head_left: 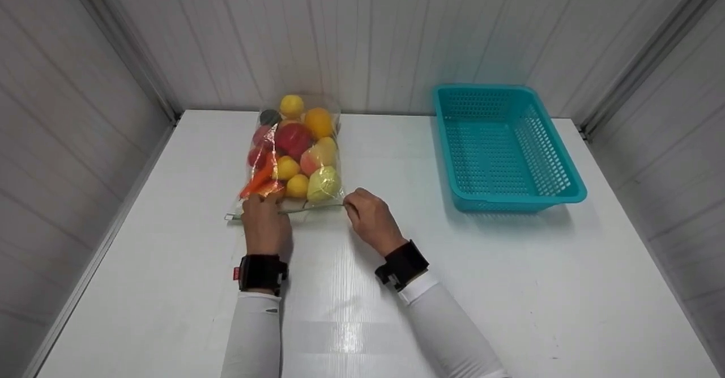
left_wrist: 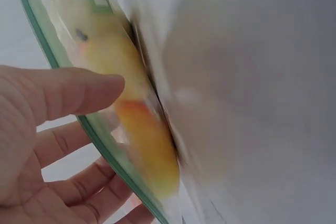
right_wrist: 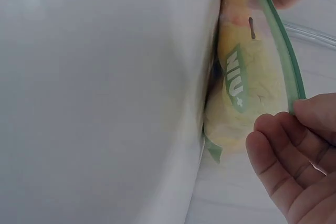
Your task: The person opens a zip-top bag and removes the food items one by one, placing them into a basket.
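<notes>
A clear zip bag (head_left: 306, 165) full of colourful fruit and vegetables lies on the table's left half. Through the plastic I make out a red round fruit (head_left: 293, 140), an orange (head_left: 318, 122), a carrot (head_left: 259, 181) and a pale green fruit (head_left: 324, 185). My left hand (head_left: 263, 225) pinches the near edge, thumb on one face and fingers behind the green zip strip (left_wrist: 102, 142). At the bag's near right corner, my right hand (head_left: 372, 219) pinches the strip's end between thumb and fingertips. White lettering marks the green label (right_wrist: 235, 80).
A turquoise perforated basket (head_left: 516, 199) with nothing in it stands at the table's back right. Ribbed pale walls (head_left: 385, 38) enclose the white table (head_left: 351, 287) at the back and both sides.
</notes>
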The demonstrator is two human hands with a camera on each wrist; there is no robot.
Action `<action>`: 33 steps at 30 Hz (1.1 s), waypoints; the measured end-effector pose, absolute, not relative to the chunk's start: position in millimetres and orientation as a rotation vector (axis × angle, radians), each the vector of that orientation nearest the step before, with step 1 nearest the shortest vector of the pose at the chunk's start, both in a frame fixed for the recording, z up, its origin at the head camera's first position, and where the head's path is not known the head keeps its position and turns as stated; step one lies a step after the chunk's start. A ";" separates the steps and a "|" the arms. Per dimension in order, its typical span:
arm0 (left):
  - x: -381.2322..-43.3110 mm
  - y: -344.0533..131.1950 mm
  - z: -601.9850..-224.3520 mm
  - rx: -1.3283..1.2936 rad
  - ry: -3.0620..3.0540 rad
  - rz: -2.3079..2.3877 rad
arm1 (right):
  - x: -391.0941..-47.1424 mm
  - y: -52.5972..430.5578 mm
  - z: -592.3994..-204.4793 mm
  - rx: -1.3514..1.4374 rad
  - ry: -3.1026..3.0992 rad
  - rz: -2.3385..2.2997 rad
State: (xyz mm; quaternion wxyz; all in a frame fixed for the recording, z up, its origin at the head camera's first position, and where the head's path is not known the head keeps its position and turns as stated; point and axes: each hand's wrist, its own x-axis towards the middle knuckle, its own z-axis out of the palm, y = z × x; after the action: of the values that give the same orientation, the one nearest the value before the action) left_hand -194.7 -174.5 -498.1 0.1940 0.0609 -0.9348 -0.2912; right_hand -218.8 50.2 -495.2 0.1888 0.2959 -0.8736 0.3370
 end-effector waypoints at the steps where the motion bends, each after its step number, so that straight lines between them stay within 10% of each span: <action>1: -194.3 -177.0 -497.9 0.188 -2.620 -0.807 | -217.7 50.2 -494.3 0.831 -2.450 0.954; 16: -187.8 -192.7 -491.8 0.400 -2.657 -0.770 | -213.7 65.1 -487.7 0.781 -2.408 1.034; 33: -184.5 -158.9 -445.2 -0.082 -2.482 -0.662 | -215.7 110.3 -473.8 0.470 -2.505 0.949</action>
State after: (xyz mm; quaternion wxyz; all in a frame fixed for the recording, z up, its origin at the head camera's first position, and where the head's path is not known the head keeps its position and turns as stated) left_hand -184.5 -158.9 -445.2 0.2816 -0.0305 -0.9266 -0.2472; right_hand -215.7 110.3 -473.8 0.2094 0.1689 -0.9007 0.3411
